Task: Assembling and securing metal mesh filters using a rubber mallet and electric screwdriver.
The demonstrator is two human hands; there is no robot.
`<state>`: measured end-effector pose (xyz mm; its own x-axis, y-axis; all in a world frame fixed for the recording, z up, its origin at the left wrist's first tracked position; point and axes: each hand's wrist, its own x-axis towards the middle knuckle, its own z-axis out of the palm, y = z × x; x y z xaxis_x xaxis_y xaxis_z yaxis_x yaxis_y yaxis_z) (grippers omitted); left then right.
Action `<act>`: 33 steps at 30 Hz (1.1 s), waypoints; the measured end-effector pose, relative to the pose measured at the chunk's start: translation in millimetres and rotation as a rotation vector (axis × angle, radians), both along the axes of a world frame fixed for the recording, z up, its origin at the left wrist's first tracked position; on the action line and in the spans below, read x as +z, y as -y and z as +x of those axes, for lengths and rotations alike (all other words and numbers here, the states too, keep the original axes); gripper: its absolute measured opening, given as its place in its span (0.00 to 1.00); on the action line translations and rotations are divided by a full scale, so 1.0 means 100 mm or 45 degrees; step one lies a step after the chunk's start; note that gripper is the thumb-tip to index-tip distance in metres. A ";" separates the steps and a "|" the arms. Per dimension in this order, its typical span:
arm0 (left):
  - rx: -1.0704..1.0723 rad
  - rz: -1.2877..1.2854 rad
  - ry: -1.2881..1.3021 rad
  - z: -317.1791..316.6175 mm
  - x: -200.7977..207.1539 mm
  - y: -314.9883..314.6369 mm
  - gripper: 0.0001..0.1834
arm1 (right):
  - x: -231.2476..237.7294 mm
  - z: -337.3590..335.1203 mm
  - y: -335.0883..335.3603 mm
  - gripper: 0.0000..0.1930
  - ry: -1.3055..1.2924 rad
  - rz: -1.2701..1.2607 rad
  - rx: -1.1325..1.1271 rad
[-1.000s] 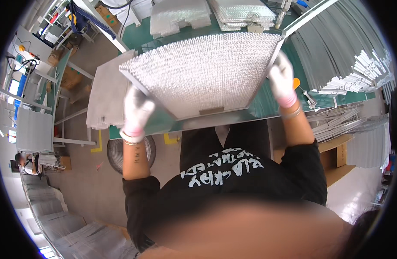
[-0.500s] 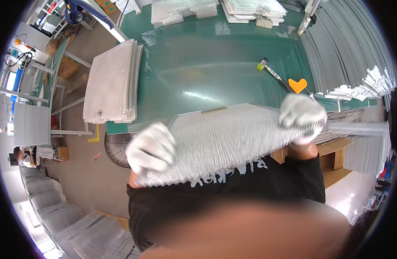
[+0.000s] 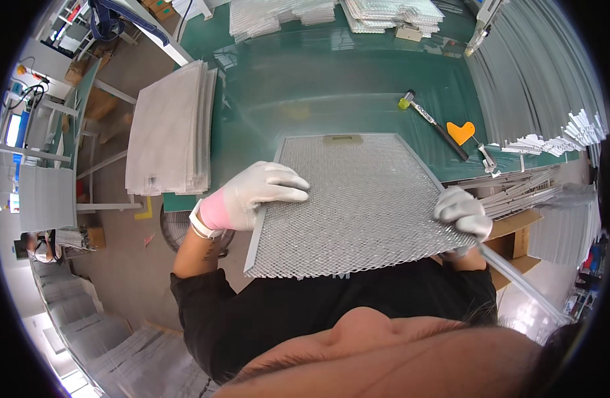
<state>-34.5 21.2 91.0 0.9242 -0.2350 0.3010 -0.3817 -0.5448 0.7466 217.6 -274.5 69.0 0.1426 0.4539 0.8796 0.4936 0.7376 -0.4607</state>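
Note:
A silver metal mesh filter panel (image 3: 358,199) lies tilted between my hands, its far end over the table. Thin metal strips frame its far, left and right sides; the near edge shows bare mesh. My left hand (image 3: 258,192), in a white glove with a pink cuff, grips the left edge, fingers on top of the mesh and thumb hidden. At the near right corner my gloved right hand (image 3: 463,213) is closed on the panel, fingers curled. A metal frame strip (image 3: 524,285) slants out from below that hand toward the lower right; its join with the panel is hidden.
On the green table (image 3: 305,86) lie a mallet (image 3: 434,123) and an orange heart-shaped piece (image 3: 460,133). Mesh sheets (image 3: 169,129) are stacked at left, with more mesh stacks (image 3: 282,16) at the back. Long metal strips (image 3: 537,79) fill the right; a fan (image 3: 175,225) stands below.
The panel has turned and flattened, showing its framed face. My left hand has moved up along the left edge; my right hand has come down to the near right corner, swinging the loose strip downward.

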 end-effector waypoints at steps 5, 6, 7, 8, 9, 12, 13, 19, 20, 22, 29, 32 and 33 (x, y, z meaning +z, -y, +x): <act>0.031 0.144 -0.057 0.12 -0.14 0.01 0.26 | 0.15 0.00 0.00 0.14 -0.229 -0.013 -0.064; 0.125 0.271 -0.045 0.15 -0.26 0.01 0.25 | 0.11 0.03 0.00 0.14 -0.244 -0.020 -0.045; 0.130 0.268 -0.045 0.19 -0.38 -0.03 0.25 | 0.12 0.04 -0.01 0.14 -0.252 -0.039 -0.036; 0.210 0.314 -0.048 0.23 -0.52 -0.07 0.23 | 0.13 0.04 -0.02 0.14 -0.253 -0.042 -0.031; 0.255 0.337 -0.028 0.32 -0.64 -0.17 0.22 | 0.25 0.00 -0.02 0.14 -0.231 -0.058 -0.059; 0.291 0.459 -0.139 0.42 -0.84 -0.30 0.23 | 0.22 0.04 -0.02 0.15 -0.247 -0.049 -0.057; 0.330 0.539 -0.273 0.43 -0.86 -0.30 0.24 | 0.17 0.06 -0.03 0.15 -0.265 -0.046 -0.053; 0.549 0.601 -0.628 0.43 -0.84 -0.35 0.25 | 0.39 0.17 -0.26 0.16 -0.251 -0.086 -0.223; 0.465 0.295 -0.568 0.32 -0.76 -0.33 0.26 | 0.43 0.25 -0.32 0.16 -0.332 -0.121 -0.274; 0.281 -0.131 -0.405 0.26 -0.15 -0.22 0.33 | 0.52 0.47 -0.47 0.16 -0.449 -0.191 -0.309; 1.061 -0.677 0.760 0.47 0.21 -0.02 0.14 | 0.76 0.76 -1.17 0.12 -0.558 -0.365 -0.348; 1.225 -0.849 0.887 0.59 0.19 -0.12 0.14 | 0.79 0.86 -1.24 0.11 -0.396 -0.453 -0.425; 1.233 -0.856 0.878 0.58 0.16 -0.18 0.15 | 0.76 0.90 -1.24 0.11 -0.397 -0.457 -0.421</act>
